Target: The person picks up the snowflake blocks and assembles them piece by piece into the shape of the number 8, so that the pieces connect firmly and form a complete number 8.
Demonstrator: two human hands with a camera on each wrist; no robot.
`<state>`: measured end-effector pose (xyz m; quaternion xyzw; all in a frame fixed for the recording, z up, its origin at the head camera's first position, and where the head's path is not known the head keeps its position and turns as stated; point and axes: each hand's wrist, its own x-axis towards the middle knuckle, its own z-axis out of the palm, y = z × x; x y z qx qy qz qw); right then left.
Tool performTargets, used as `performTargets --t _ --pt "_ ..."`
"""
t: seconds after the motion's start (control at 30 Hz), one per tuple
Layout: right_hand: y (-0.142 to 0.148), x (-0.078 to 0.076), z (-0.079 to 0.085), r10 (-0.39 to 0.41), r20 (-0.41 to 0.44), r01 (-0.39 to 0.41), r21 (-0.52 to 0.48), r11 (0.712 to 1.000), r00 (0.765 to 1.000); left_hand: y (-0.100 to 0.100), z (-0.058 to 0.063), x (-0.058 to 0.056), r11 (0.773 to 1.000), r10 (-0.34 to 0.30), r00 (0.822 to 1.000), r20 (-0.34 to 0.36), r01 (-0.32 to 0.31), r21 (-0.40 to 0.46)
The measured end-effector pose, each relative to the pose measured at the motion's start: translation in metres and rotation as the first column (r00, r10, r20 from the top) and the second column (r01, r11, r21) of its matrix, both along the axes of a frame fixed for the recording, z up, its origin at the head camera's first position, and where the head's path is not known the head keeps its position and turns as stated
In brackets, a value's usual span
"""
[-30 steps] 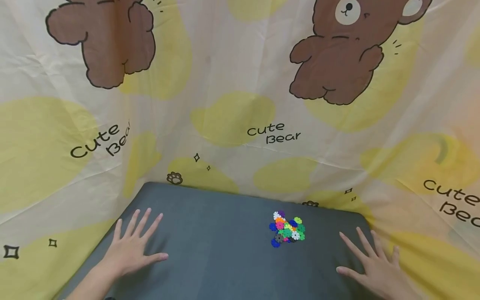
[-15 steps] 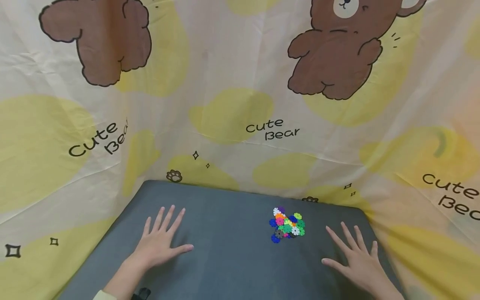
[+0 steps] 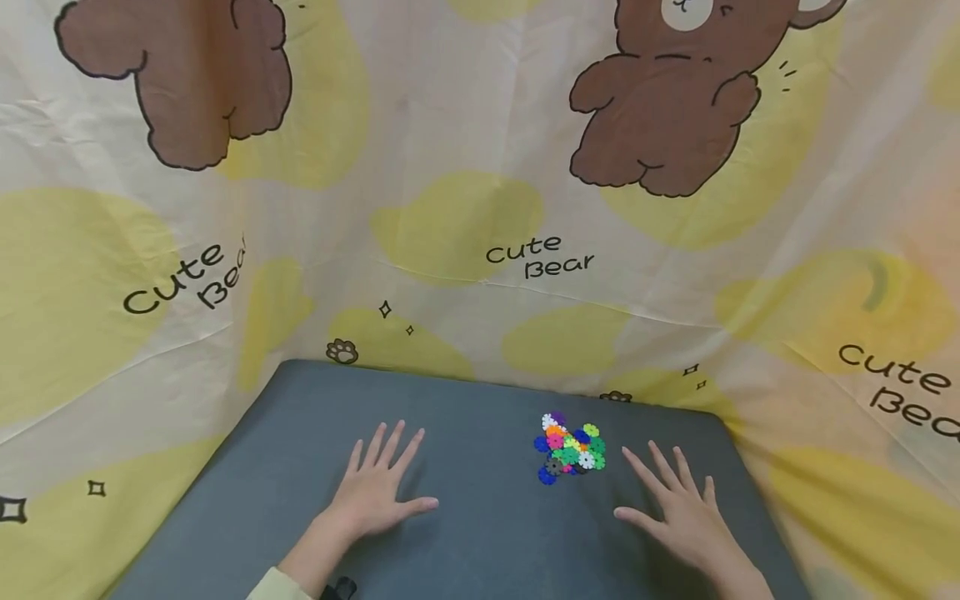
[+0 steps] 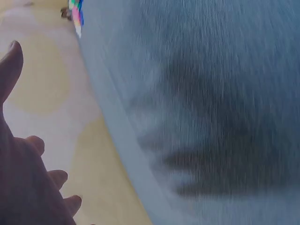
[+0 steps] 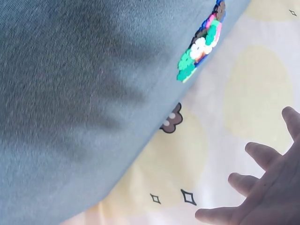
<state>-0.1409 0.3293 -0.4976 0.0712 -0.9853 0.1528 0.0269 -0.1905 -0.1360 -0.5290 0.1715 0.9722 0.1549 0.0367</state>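
Observation:
A small pile of colourful flower-shaped discs [image 3: 570,450] lies on the grey tabletop, right of the middle in the head view. Green, white, blue, pink and orange pieces overlap in it. My left hand [image 3: 375,490] hovers over the table to the left of the pile, fingers spread and holding nothing. To the pile's right is my right hand [image 3: 678,504], also spread, its index fingertip near the outer discs. Both wrist views show the hands above the surface with shadows beneath the fingers. In the right wrist view the discs [image 5: 199,47] appear near the table's far edge.
The grey table [image 3: 465,533] meets a hanging cloth [image 3: 450,208] printed with brown bears and yellow patches at the back and both sides. A small dark object [image 3: 343,587] shows beside the left wrist at the bottom edge.
My left hand has moved right across the table, and my right hand has moved left, so both are closer to the pile. The discs stay where they were.

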Motion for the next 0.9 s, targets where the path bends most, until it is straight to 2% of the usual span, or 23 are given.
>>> performTargets --t 0.2,0.33,0.57,0.7,0.9 --pt "-0.007 -0.006 -0.008 0.009 0.014 -0.008 -0.039 0.999 1.0 0.023 -0.012 0.001 0.998 -0.065 0.997 0.05 0.065 -0.006" --pt "-0.013 -0.011 -0.012 0.021 -0.013 -0.021 -0.037 0.999 1.0 0.038 -0.018 0.001 0.996 -0.091 0.994 0.065 0.09 0.018" --pt "-0.024 -0.019 -0.018 0.021 -0.023 -0.022 -0.063 0.998 1.0 0.066 -0.023 -0.004 0.989 -0.127 0.991 0.034 0.124 0.084" --pt "-0.031 -0.023 -0.019 0.011 -0.013 -0.012 -0.082 0.997 1.0 0.083 -0.024 -0.008 0.988 -0.119 0.993 0.012 0.118 0.097" --pt "-0.041 -0.034 -0.024 0.012 -0.037 -0.016 -0.1 0.995 0.999 0.113 -0.032 -0.016 0.988 -0.064 0.998 -0.022 0.066 0.14"
